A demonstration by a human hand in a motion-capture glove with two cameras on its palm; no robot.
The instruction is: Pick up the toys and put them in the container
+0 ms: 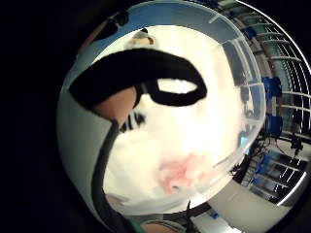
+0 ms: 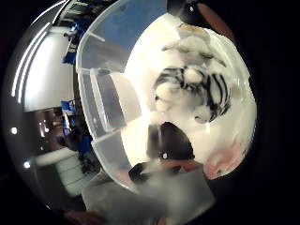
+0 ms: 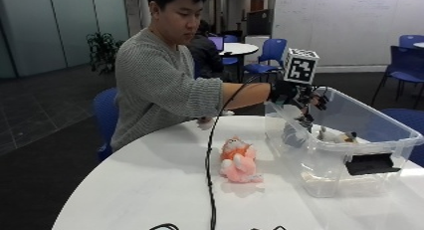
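Observation:
Over the near end of the clear plastic container my gloved right hand reaches in from above. A grey toy hangs just under it inside the box, and the fingers seem to hold it by the top. In the thumb side palm view the same grey toy is close against the palm. Below it in the container lie a black and white striped plush, a pale plush and a pink one. A pink and orange plush lies on the white table.
A black cable runs across the table beside the pink and orange plush. The person's bare left hand rests at the table's far edge. A black handle sits on the container's near wall. Blue chairs stand behind.

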